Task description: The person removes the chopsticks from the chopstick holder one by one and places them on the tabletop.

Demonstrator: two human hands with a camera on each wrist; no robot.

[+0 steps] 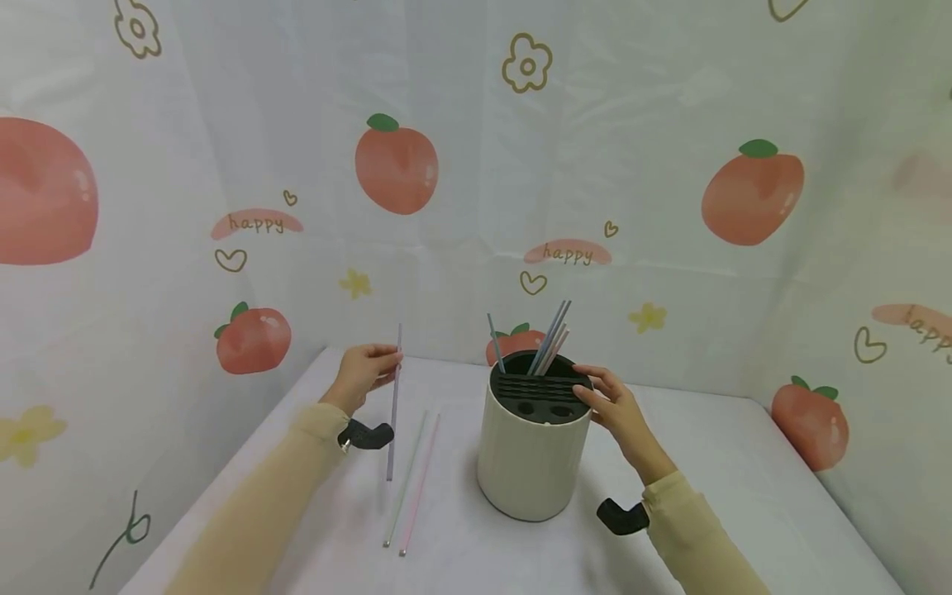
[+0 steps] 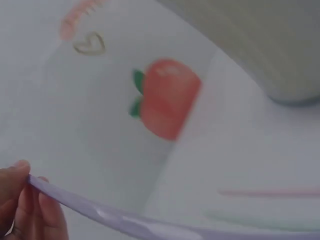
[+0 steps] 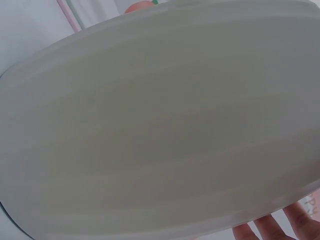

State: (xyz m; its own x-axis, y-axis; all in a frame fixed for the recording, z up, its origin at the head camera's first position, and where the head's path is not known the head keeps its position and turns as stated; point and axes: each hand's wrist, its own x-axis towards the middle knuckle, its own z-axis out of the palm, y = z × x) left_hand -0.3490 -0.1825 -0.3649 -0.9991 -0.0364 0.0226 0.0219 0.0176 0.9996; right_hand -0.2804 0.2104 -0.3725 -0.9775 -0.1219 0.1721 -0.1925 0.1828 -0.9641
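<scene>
the left hand [image 1: 364,373] has its grip clamped on one purple stick [image 1: 395,399]; one green stick [image 1: 406,479] and one pink stick [image 1: 421,484] lie on the desk [image 1: 706,471]. the right hand [image 1: 616,411], fingers apart, touches one pale holder [image 1: 531,463] containing at least four sticks [image 1: 547,335].

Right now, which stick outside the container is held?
The purple stick, pinched in the left hand; the green stick and pink stick lie on the table.
</scene>
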